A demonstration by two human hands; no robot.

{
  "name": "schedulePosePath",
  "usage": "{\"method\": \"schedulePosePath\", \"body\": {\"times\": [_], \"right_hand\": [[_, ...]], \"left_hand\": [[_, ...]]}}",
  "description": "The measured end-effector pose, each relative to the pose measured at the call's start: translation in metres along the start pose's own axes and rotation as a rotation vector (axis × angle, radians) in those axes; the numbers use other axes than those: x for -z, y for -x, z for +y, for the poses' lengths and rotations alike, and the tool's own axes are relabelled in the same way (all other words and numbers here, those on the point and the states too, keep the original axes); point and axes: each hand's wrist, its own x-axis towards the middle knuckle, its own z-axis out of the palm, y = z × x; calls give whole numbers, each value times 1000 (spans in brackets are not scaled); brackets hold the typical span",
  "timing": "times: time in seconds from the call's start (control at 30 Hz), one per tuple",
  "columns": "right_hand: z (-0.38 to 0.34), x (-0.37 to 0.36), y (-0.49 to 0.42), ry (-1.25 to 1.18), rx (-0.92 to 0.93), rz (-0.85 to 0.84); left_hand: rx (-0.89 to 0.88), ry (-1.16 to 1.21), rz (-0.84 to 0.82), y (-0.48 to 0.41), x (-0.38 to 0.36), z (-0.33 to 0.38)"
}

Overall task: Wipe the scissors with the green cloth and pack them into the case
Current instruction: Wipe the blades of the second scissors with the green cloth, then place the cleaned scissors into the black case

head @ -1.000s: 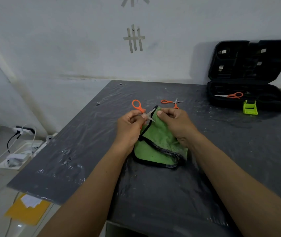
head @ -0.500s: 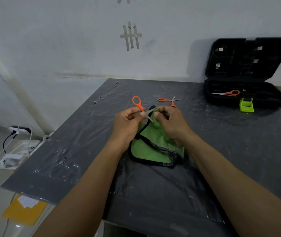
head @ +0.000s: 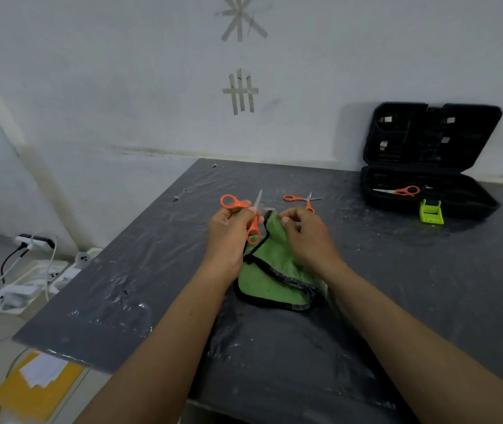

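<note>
Mid-tabletop: left hand has its grip around orange-handled scissors, blades spread; right hand pinches the green cloth lying beneath. Second scissors lie just beyond; a third pair sits inside the open black case at the far right edge.

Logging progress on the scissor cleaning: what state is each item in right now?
Held scissors: blades open, in left hand.
Table scissors: open, lying loose.
Cased scissors: closed, packed.
Case: lid open.
Green cloth: crumpled, pinched by right hand.
</note>
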Motion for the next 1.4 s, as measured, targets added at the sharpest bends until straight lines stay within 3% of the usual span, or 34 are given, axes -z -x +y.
{"method": "schedulePosePath", "body": {"times": [0.17,0.27,0.43,0.6,0.87,1.17,1.3,1.4], "right_hand": [[-14,12,11,-161,42,209],[-20,15,17,-182,13,172],[-27,11,31,-457,-85,50],[-21,25,31,-580,-119,123],[-8,57,24,-646,-234,213],[20,98,15,-652,-289,268],[42,125,-1,-558,-261,314],[63,152,-21,-303,-186,331]], "left_hand": [[-43,131,-25,6,-6,11],[-36,97,-10,10,-13,10],[11,134,7,14,-31,8],[-28,78,-59,20,-44,7],[-243,-471,-198,26,-61,-6],[-458,-883,-361,25,-106,-20],[-427,-994,-498,17,-139,-30],[-378,-1111,-576,5,-162,-37]]}}
